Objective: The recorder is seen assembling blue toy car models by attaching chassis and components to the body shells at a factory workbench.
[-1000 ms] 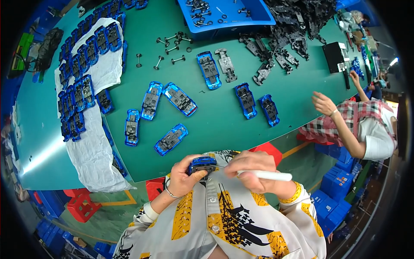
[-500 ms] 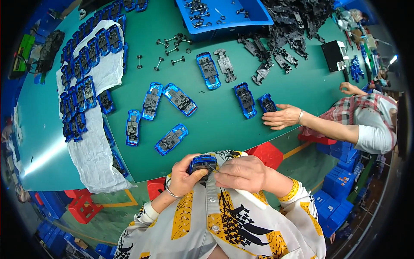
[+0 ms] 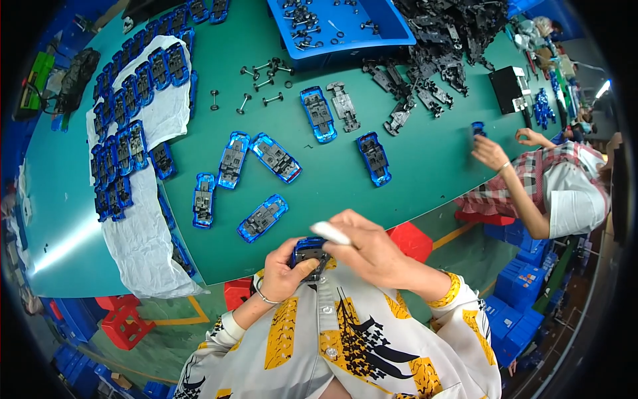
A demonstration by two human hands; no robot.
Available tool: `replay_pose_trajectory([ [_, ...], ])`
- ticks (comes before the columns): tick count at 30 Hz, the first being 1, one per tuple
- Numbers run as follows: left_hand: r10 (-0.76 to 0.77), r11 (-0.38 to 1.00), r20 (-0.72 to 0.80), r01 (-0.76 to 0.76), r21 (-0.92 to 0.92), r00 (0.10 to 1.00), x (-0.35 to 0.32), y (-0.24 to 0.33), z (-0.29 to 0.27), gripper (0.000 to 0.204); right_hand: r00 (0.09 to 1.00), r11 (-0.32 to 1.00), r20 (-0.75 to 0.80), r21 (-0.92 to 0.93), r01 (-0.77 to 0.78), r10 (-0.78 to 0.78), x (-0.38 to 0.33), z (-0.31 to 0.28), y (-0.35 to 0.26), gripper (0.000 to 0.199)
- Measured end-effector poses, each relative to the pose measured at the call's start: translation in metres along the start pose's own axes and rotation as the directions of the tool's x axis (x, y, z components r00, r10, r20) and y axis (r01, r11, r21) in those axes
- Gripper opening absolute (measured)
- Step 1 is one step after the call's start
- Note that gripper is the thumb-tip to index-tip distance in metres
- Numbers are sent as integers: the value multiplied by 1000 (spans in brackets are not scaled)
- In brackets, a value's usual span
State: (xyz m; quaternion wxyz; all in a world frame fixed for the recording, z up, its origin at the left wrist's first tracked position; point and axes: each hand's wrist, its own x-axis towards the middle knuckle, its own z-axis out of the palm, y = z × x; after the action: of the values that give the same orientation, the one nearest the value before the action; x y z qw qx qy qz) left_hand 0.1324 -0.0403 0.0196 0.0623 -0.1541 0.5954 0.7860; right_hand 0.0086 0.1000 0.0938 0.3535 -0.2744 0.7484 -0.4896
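Close to my body, my left hand (image 3: 280, 276) grips a blue toy car (image 3: 310, 251) with its black underside turned up, thumb across the chassis. My right hand (image 3: 375, 256) is closed around a slim white-handled tool (image 3: 330, 233), just right of the car; its thin tip does not show now. Ahead on the green table (image 3: 312, 199) lie several more blue toy cars, underside up, such as one at the near left (image 3: 263, 218) and one farther right (image 3: 374, 158). A loose grey-black chassis (image 3: 343, 106) rests beside another upturned car (image 3: 318, 114).
Wheel axles (image 3: 264, 84) lie scattered near a blue bin (image 3: 345, 52) of axles. Black chassis parts (image 3: 458, 40) are heaped at the far right. Rows of cars stand on white paper (image 3: 143, 239) at left. A co-worker's hand (image 3: 490, 154) holds a small blue car (image 3: 478, 128) at right.
My right hand has swung up and turned, bringing the tool's white handle above the car. My left hand stays put. The co-worker has carried a blue car away to the right.
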Motion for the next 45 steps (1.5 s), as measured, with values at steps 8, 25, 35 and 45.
replay_pose_trajectory([
  [8,-39,997,-18,38,-60,999,-11,-12,0,33,939,894,231,314,-319,254,11,17,28,22],
  [25,-162,986,40,161,30,986,0,-6,1,39,987,937,-13,316,-150,163,18,34,52,33],
  [35,-124,989,88,130,-70,988,3,-2,7,35,992,981,-61,165,-101,112,11,28,45,29],
  [45,-99,995,58,100,-23,993,7,0,2,34,970,992,-207,-42,118,-124,23,36,54,30],
])
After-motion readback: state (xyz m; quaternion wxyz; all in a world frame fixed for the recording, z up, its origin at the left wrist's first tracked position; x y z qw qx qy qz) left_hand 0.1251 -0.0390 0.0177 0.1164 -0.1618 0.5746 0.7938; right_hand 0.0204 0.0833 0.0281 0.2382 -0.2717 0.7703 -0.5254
